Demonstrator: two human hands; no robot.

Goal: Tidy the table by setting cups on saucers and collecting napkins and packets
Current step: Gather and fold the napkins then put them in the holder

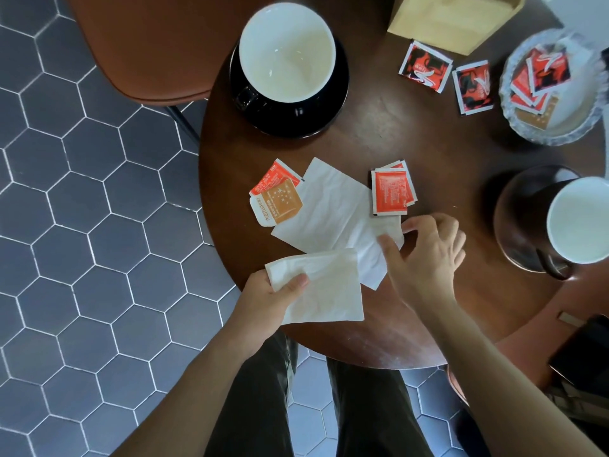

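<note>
My left hand (275, 291) grips a folded white napkin (329, 288) over the table's near edge. My right hand (425, 255) pinches the right edge of a second white napkin (333, 212) lying flat on the round dark wooden table (412, 133). Orange packets lie at that napkin's left (276, 196) and right (392, 191). Two red-and-black packets (425, 65) lie farther back. One white-lined cup (286, 51) stands on a black saucer (339, 94) at the back. Another cup (576, 219) sits on a dark saucer (517, 225) at the right.
A glass dish (514, 103) holding several packets stands at the back right, next to a tan paper napkin holder (454, 21). A brown chair (148, 44) stands beyond the table on the left. A dark phone (583, 351) lies at the right edge.
</note>
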